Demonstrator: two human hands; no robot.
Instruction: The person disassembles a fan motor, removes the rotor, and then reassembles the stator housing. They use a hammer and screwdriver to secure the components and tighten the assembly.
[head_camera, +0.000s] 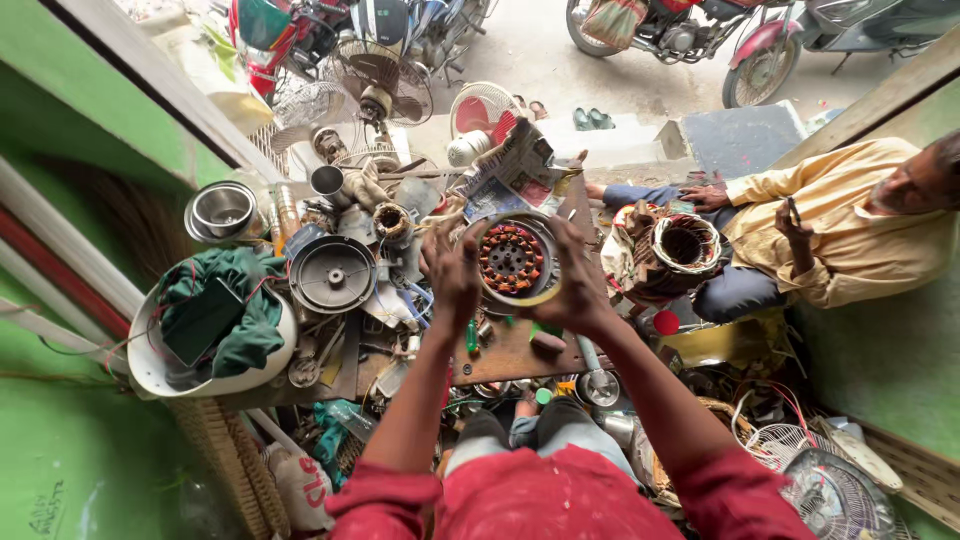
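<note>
Both hands were up over the cluttered bench (505, 355): the left hand (452, 272) and right hand (572, 285) each closed a grip on the rim of the copper-wound fan stator (513, 260), mid-inspection, I judged. Turning it next would call for steady fingers clear of the windings.

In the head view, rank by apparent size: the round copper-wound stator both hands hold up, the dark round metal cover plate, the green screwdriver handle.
1. Dark round metal cover plate.
2. Round copper-wound stator, nearly as big, but held nearer the camera, so this order is unsure.
3. Green screwdriver handle, clearly smallest.
</note>
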